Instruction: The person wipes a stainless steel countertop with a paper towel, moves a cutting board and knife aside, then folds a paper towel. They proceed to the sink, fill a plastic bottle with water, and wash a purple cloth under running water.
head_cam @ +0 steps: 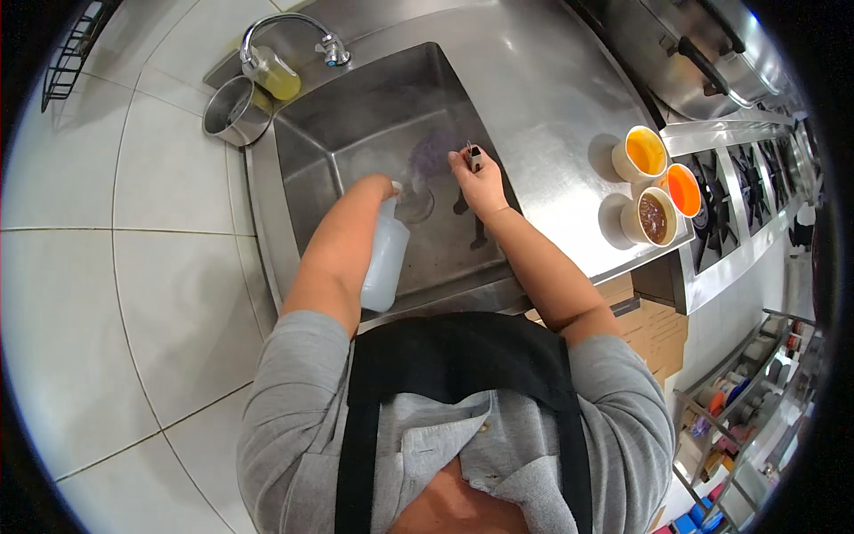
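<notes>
My left hand (380, 187) grips the top of a translucent white plastic bottle (385, 257), which hangs tilted over the stainless steel sink (373, 110). The bottle's head is mostly hidden by the fingers. To the right, over the basin, my right hand (484, 181) is closed around a small metal utensil with a dark handle end (474, 159); its exact kind cannot be told. Between the hands, a round drain (417, 203) lies in the sink floor. A purplish patch (434, 157) and dark wet marks (477, 230) show on the basin.
A curved faucet (287, 20), a bottle of yellow liquid (280, 77) and a metal pot (237, 117) stand at the back left. Right of the sink, the steel counter (540, 100) bears paper cups of yellow (627, 167), orange (694, 190) and brown contents (634, 223). Beyond is a gas stove (724, 257).
</notes>
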A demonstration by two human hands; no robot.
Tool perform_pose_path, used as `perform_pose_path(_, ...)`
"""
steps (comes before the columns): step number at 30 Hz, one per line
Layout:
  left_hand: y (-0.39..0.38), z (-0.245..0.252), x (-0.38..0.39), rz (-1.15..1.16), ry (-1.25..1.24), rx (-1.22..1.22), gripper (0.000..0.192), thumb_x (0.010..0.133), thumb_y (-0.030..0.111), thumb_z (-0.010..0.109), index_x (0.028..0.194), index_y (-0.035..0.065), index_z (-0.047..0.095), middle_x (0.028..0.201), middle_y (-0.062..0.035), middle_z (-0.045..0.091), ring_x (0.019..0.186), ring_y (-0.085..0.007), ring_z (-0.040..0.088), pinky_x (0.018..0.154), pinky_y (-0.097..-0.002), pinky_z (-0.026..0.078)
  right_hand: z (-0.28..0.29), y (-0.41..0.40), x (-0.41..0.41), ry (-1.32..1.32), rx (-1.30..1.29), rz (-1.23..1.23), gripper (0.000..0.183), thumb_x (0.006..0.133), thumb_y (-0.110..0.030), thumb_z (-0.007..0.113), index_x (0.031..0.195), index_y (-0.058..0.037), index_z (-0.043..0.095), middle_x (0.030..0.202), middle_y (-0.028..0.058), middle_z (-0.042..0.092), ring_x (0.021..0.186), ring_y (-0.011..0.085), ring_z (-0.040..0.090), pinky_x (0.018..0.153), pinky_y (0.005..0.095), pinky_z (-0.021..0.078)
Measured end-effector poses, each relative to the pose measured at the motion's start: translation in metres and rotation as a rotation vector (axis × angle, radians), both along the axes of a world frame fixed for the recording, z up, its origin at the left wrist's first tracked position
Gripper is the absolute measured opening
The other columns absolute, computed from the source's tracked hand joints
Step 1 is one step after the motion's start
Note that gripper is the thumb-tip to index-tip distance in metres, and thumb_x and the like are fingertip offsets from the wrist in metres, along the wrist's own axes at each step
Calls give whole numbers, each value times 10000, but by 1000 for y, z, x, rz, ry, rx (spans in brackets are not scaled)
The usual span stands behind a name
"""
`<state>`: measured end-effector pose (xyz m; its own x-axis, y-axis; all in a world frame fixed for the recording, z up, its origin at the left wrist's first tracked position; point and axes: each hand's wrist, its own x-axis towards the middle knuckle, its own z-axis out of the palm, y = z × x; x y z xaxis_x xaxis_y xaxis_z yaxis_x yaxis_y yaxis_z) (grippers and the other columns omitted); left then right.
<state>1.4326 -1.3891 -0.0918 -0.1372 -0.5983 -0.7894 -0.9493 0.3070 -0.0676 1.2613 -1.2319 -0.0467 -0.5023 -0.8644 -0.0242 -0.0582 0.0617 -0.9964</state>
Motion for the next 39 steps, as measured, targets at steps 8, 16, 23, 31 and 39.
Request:
perform_pose_path(8,-31,30,19,-193,-64,10,650,903,571,466,658,5,671,719,-164,637,727,-304,627,717,-469,463,15,-18,5,34,112,70,289,874,-293,627,803,-23,555,667,29,531,638,124,457,614,296,416)
perform_pose_path(16,-36,106,63,158,463,-243,584,934,480,450,785,-59,617,716,-208,631,641,-348,630,695,-473,500,43,-107,17,20,-101,100,165,872,-204,607,884,-39,609,760,7,606,708,91,546,638,253,446)
perform_pose_path(23,-10,104,129,612,966,-589,359,878,338,603,959,-10,566,771,-200,641,642,-352,634,653,-449,499,78,-238,55,139,-23,356,317,822,-116,599,1116,-2,561,804,78,649,776,167,620,704,314,476)
perform_pose_path(31,-19,49,125,724,1102,-918,332,866,302,621,1007,7,564,867,-204,641,807,-357,628,721,-436,477,60,-322,90,718,79,456,557,785,-136,570,1319,-13,472,1176,258,594,1109,352,582,912,383,453)
perform_pose_path(39,-42,40,132,990,1259,-715,321,873,266,617,1064,14,565,919,-192,642,882,-354,619,782,-410,469,80,-270,91,36,-292,280,142,869,-126,633,939,-7,606,840,56,649,795,111,612,714,274,488)
